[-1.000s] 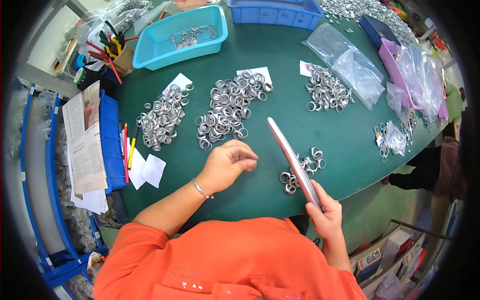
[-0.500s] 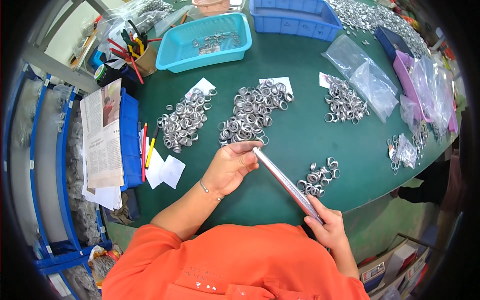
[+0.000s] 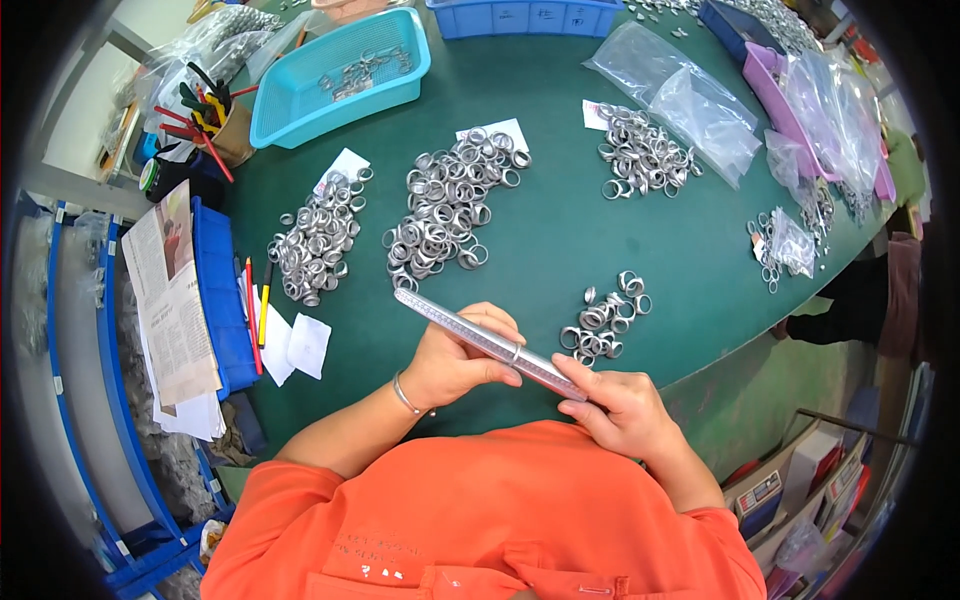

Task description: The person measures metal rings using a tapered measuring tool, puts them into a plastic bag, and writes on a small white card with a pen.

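My right hand is closed around the thick end of a ring mandrel, a silver tapered stick with marks along it. The stick slants across in front of my chest, its thin end up and to the left. A silver ring encircles it partway along. My left hand is closed at this ring, thumb below the stick and fingers behind it. Just beyond the thin end is a large pile of silver rings. A small group of rings lies past my right hand.
More ring piles lie at the left and right, with paper slips. A turquoise basket and a blue bin stand at the back. A newspaper leans on a blue crate at left; clear plastic bags lie right.
My left hand has moved from the mandrel's thin end down to its middle, where a ring now sits. The mandrel has tilted flatter, and the view has shifted.
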### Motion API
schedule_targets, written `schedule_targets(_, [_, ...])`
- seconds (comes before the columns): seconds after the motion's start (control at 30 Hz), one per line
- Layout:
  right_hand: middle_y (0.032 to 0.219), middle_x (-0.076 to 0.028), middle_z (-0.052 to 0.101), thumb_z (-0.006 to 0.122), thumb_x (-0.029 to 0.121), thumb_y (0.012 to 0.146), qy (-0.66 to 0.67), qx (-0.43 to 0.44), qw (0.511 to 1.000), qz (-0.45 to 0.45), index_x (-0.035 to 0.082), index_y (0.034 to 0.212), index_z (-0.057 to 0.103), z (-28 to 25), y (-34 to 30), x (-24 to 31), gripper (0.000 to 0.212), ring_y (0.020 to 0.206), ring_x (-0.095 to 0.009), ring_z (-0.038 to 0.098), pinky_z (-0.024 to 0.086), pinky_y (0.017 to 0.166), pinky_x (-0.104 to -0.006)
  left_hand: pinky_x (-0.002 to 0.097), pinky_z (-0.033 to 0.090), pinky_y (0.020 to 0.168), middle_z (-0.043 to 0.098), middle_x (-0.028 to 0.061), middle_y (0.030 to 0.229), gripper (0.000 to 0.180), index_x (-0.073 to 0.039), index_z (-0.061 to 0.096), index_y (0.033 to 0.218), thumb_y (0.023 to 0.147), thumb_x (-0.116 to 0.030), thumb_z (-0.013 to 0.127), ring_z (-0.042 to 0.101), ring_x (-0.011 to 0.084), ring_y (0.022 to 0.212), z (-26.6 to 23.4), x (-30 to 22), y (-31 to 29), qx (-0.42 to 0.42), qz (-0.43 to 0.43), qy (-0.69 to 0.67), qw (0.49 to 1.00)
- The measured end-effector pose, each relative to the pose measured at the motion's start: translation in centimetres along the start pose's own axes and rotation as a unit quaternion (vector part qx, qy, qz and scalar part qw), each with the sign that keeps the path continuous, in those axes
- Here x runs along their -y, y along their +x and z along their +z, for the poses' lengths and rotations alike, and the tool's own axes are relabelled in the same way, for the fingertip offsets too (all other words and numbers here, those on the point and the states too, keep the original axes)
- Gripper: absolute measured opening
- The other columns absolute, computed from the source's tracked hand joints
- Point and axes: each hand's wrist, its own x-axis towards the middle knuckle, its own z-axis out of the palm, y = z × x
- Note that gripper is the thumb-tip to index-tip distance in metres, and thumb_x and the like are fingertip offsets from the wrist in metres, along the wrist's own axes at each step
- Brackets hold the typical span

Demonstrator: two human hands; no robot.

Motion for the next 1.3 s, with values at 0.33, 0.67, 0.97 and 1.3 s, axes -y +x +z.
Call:
schedule_targets(0.33, [0.093,-0.016,0.067,0.066,0.011,0.081,0.206,0.044,0.959,0.191,0.006,0.127,0.050,-1.9,-1.1,0.8,0.049,0.071,-0.017,0.066,0.050,0.065,-0.0263,0.0276,0.053,0.067,0.056,0.0105,0.095,0.027,0.005,0.061,0.093,0.070,0.002,0.074,0.060,0.0187,0.077,2.3,-0.2,1.1,-0.022,-0.057,-0.114,0.992])
schedule_targets(0.67, [0.069,0.005,0.046,0.057,0.005,0.089,0.354,-0.215,0.866,0.281,-0.002,0.133,0.041,-4.0,-7.1,-2.1,0.047,0.052,-0.001,0.035,0.027,0.045,-0.0170,0.0244,0.048,0.068,0.061,0.0073,0.086,0.027,0.006,0.058,0.101,0.077,0.000,0.067,0.058,0.0131,0.077,2.9,-1.4,13.4,-0.127,-0.040,0.079,0.988])
schedule_targets(0.97, [0.064,0.005,0.044,0.055,0.008,0.090,0.343,-0.340,0.836,0.261,-0.003,0.134,0.038,-3.9,-8.1,-2.4,0.049,0.047,-0.002,0.034,0.026,0.040,-0.0168,0.0274,0.050,0.075,0.064,0.0098,0.098,0.022,0.002,0.064,0.098,0.077,-0.005,0.066,0.061,0.0148,0.085,5.4,0.1,19.2,-0.064,0.051,0.332,0.940])
schedule_targets(1.3, [0.069,0.002,0.047,0.052,-0.001,0.088,0.387,-0.299,0.839,0.238,-0.006,0.134,0.036,-2.9,-5.7,-2.4,0.049,0.050,-0.003,0.038,0.030,0.043,-0.0174,0.0375,0.049,0.069,0.057,0.0130,0.078,0.009,-0.003,0.057,0.077,0.072,-0.006,0.063,0.059,0.0301,0.077,5.7,1.0,12.5,0.130,0.091,0.474,0.866])
